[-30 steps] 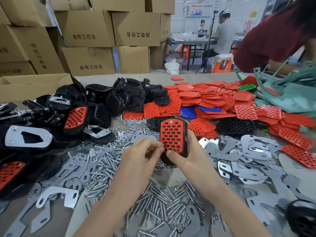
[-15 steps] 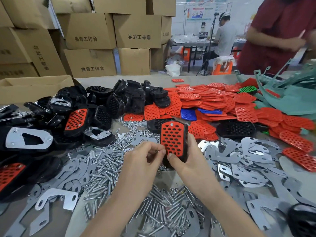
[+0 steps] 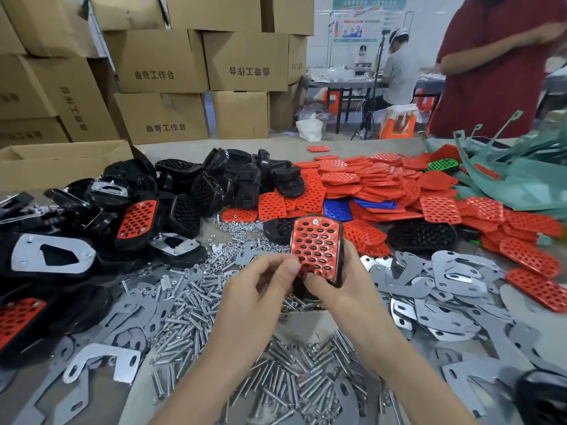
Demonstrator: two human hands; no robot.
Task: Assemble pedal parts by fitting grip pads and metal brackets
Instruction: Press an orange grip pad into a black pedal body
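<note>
From where I stand, the pedal in hand is dead centre above the worktop (image 3: 306, 325). It is a black pedal body (image 3: 339, 256) with a red grip pad (image 3: 316, 243) seated in its face, held upright and tipped toward the worker. The right hand (image 3: 340, 294) wraps the lower right side from behind, with its thumb pressed on the pad's bottom edge. The left hand (image 3: 260, 289) has its fingers (image 3: 270, 263) bunched, thumb against forefinger, pinching at the pad's lower-left corner. Whether a fastener sits between them I cannot tell.

One screw head (image 3: 315, 222) already shows at the pad's top centre, so I'd judge the bottom corners are the job now. To do it well, the right hand should keep the body square and the pad pressed flat in its recess, so that the holes in both line up. The screw should go in straight, not at a slant, and the corner should be checked for lifting before moving on.

The supplies are all within reach:
- Loose screws (image 3: 190, 305) lie from 6 to 8 o'clock.
- Nuts (image 3: 239, 228) are at 11.
- Metal brackets (image 3: 454, 277) are at 3 to 4.
- Spare red pads (image 3: 383, 182) are heaped at 1.

On the writing, the cardboard boxes (image 3: 165, 118) stacked at 10 to 12 o'clock carry "曲奇工作台" in black. It reads upright on two, upside down on a third and sideways on the far-left one. One box edge has faint Latin letters that I can't make out. The wall poster (image 3: 356, 26) at 1 o'clock is too small to read.
</note>
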